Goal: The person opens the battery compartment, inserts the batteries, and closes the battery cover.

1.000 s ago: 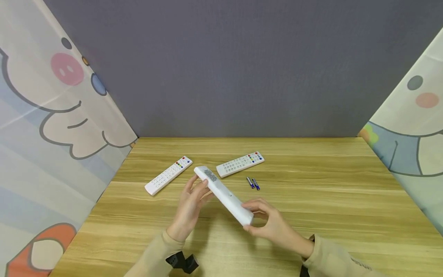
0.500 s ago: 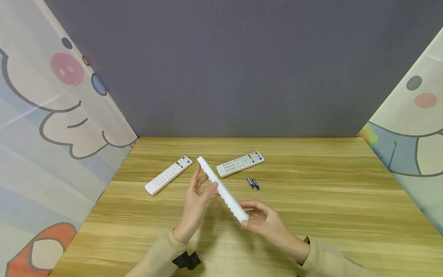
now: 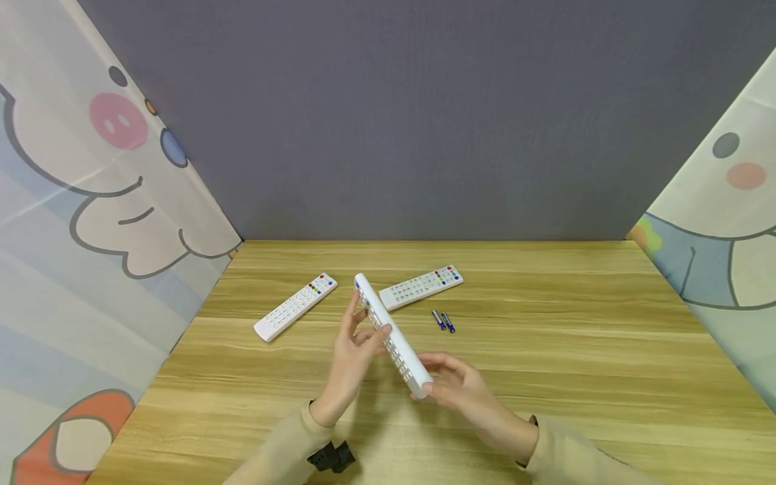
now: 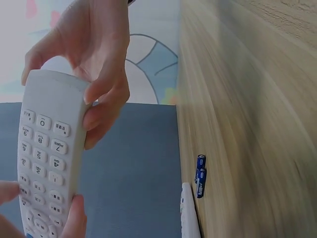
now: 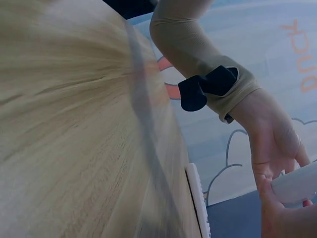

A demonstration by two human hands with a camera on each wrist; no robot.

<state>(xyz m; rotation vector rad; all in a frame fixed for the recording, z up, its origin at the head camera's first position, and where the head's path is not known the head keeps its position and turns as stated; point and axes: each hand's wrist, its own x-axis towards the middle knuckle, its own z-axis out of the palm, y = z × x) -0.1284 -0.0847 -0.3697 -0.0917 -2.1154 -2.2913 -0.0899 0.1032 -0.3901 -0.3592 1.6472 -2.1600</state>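
A white remote control (image 3: 397, 343) is held aslant above the table between both hands, its button side turned toward the left. My left hand (image 3: 354, 347) grips it along its upper half, thumb on the near edge and fingers on the far one. The right hand (image 3: 457, 384) pinches its lower end. In the left wrist view the number keys of the remote (image 4: 52, 114) show plainly, with the right hand (image 4: 96, 54) at the blank end. The right wrist view catches only one end of the remote (image 5: 297, 183).
A second white remote (image 3: 295, 307) lies on the wooden table (image 3: 576, 337) at left. Another remote (image 3: 421, 287) lies behind the held one, and two blue batteries (image 3: 443, 321) lie side by side near it. A grey panel (image 3: 424, 135) stands along the back edge.
The held remote has rolled over: its back with a label showed first, then its side edge, and now its keys. Both hands have shifted slightly with it.
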